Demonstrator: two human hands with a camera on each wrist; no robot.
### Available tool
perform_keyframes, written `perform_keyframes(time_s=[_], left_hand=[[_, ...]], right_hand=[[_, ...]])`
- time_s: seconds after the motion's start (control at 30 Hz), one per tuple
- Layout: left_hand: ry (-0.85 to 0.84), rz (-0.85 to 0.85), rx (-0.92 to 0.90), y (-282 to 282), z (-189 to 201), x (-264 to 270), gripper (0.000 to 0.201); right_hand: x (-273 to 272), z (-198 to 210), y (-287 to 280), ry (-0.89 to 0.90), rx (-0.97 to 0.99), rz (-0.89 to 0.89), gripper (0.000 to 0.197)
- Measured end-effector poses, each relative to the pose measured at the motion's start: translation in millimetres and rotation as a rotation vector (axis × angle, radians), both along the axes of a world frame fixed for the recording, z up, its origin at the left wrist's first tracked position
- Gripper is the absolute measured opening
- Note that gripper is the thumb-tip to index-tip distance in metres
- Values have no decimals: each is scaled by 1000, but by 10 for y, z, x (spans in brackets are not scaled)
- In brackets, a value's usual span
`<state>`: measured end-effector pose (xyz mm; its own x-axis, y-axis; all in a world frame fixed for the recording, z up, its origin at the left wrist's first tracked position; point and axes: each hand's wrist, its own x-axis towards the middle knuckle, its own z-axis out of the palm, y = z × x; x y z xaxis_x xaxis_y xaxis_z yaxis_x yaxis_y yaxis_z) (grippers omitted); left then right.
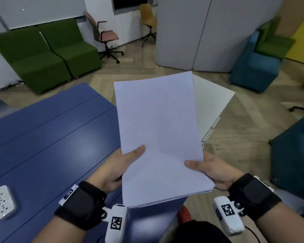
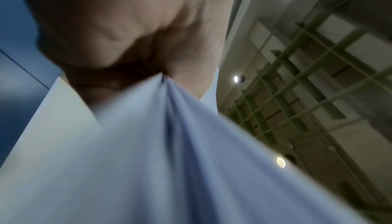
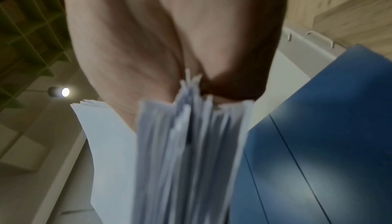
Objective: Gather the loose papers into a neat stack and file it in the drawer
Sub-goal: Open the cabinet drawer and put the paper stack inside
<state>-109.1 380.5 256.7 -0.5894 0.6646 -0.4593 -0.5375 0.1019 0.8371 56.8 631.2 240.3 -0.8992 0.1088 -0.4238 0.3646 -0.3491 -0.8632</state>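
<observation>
The stack of papers [image 1: 158,137] is plain white and blank on top, fairly thick, its near edges slightly uneven in the right wrist view. It is held in the air past the corner of the blue bench [image 1: 47,137], above a white cabinet [image 1: 212,104]. The left hand [image 1: 112,169] and right hand [image 1: 216,171] clamp its near corners, thumbs on top and the fingers hidden beneath.

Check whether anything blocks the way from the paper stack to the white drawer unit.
Nothing visible does. Both hands, left hand and right hand, hold the paper stack above the white drawer unit, which it partly hides; only bare floor lies around.
</observation>
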Motion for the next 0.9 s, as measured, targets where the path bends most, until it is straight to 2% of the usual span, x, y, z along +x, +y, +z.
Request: perform_keyframes(time_s=[0.2, 0.37, 0.43, 0.53, 0.63, 0.77, 0.83, 0.9], left_hand=[[128, 66, -129, 999, -298, 122, 19], [118, 202, -172, 1984, -689, 64, 18], [122, 262, -187, 2388, -803, 23, 21], [117, 333, -215, 2935, -884, -7, 24], [105, 402, -207, 3450, -975, -67, 28], [127, 471, -213, 3866, -1098, -244, 28], [136, 495, -225, 3966, -1198, -331, 34], [135, 508, -232, 3988, -1319, -391, 39]], right_hand=[[72, -404, 965, -36, -71, -3, 45], [-84, -1131, 2138, -113, -184, -153, 40], [-167, -1448, 2670, -205, -144, -201, 34], [-189, -1991, 3410, -438, -8, -278, 35], [-220, -2491, 4068, -598, 71, -271, 30], [-393, -3011, 4583, -691, 72, -264, 26], [-560, -3280, 4756, -691, 36, -288, 16], [-764, -3570, 4844, -687, -49, -305, 22]])
